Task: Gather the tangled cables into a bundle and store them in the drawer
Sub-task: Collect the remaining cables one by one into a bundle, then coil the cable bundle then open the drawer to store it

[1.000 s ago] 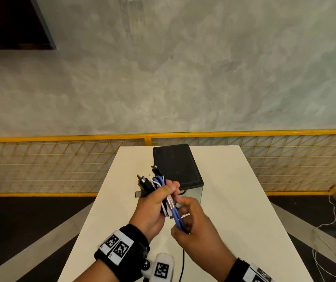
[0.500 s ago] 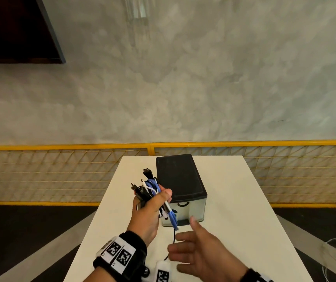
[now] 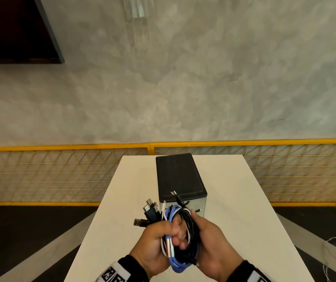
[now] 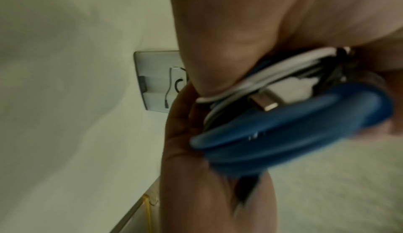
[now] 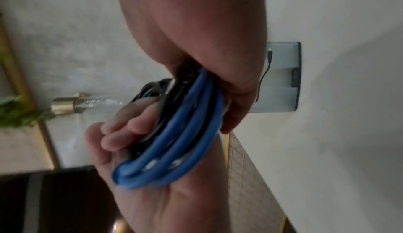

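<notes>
Between the two hands, just above the near part of the tabletop (image 3: 244,210), sits the bundle of cables (image 3: 180,237), clamped from both sides. The left hand (image 3: 157,243) has its grip closed around the coil, fingers (image 3: 178,234) curled over the loops and thumb wrapped on the near side, its wrist angled in from the lower left. The right hand (image 3: 211,243) cups the bundle's other flank, its palm against the coil and its fingers curled round the strands, as the right wrist view shows. The bundle is a rough loop of blue, white and black cable; several dark connector plugs (image 3: 150,210) fan out to the upper left of the left hand, a silver plug (image 3: 169,247) lies between the hands, and one black lead with a small plug (image 3: 175,195) sticks up toward the drawer box (image 3: 178,176). That box, dark-topped with a pale translucent front, stands on the tabletop just beyond the hands. Beyond it runs a yellow mesh fence (image 3: 61,176).
</notes>
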Motion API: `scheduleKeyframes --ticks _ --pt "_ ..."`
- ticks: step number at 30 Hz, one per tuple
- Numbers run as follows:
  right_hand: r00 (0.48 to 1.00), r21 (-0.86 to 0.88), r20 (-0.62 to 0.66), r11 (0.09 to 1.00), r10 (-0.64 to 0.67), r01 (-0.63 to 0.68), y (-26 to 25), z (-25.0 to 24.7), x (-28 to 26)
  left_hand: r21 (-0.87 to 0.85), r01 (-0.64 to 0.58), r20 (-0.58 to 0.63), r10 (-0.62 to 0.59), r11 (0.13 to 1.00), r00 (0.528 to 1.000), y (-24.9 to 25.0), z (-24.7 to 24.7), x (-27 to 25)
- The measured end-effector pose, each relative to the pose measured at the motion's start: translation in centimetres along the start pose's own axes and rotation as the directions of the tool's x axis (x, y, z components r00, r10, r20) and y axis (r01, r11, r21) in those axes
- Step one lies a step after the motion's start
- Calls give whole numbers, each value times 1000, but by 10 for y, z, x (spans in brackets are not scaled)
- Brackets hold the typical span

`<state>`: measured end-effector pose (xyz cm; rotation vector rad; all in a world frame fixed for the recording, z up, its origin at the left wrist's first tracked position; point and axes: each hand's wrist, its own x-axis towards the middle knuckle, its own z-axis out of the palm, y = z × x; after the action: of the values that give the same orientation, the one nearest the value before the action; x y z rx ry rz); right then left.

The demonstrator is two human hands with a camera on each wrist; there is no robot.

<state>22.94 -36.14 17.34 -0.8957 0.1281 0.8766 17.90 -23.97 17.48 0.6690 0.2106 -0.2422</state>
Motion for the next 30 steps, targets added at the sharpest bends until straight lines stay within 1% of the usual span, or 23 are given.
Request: scheduleKeyframes --ticks 3,6,8,10,12,13,14,16,17,19,20,22,24,25,26,27,28,29,30 --pt "996 -93 84 995 -35 43 1 3 -8 -17 66 94 -64 998 994 2 -5 -5" --pt "980 -177 130 969 -149 170 5 1 -14 32 107 125 -110 994 986 2 -13 -5" --pt "965 -210 151 947 -213 242 9 -5 -14 109 144 74 -152 984 986 5 -18 -6" --pt "966 -255 132 934 -225 252 13 -8 -13 224 196 -10 -199 955 980 9 -23 -6" --pt "967 -312 97 916 -234 253 15 -11 -11 363 221 -74 -208 905 975 11 -24 -5" --pt "962 -352 82 896 -260 272 17 -11 -9 418 214 -103 -188 883 977 12 -23 -5" --pt "952 -398 68 867 -297 299 17 -13 -7 467 183 -128 -138 865 982 13 -22 -4" --pt "933 -475 56 812 -357 339 19 -16 -6 541 71 -145 11 838 989 11 -21 -3" --pt "930 -497 54 798 -364 341 19 -17 -7 572 24 -146 73 820 987 10 -19 -4" --pt "938 -499 34 807 -346 316 19 -19 -8 649 -47 -127 169 759 977 6 -15 -5" --pt "943 -494 25 816 -333 301 18 -21 -8 694 -80 -109 215 716 971 4 -15 -6" --pt "946 -501 22 816 -323 290 16 -23 -7 789 -129 -73 299 601 952 -1 -13 -5" --pt "942 -513 22 805 -333 297 15 -26 -6 854 -181 -41 410 487 911 -4 -13 -6" --pt "938 -518 21 799 -345 305 15 -26 -7 892 -213 -1 471 400 882 -4 -12 -8" --pt "935 -519 24 795 -355 315 15 -27 -7 938 -224 57 520 265 852 -1 -12 -9" --pt "932 -517 29 793 -361 323 15 -27 -7 971 -210 117 540 113 833 2 -11 -10" --pt "930 -519 38 788 -366 331 15 -27 -8 982 -190 156 541 7 826 4 -12 -11" --pt "927 -523 46 782 -372 340 14 -26 -8 982 -182 176 527 -41 831 7 -14 -11" --pt "925 -528 54 775 -377 347 14 -26 -8 983 -182 171 497 -26 851 9 -15 -11"
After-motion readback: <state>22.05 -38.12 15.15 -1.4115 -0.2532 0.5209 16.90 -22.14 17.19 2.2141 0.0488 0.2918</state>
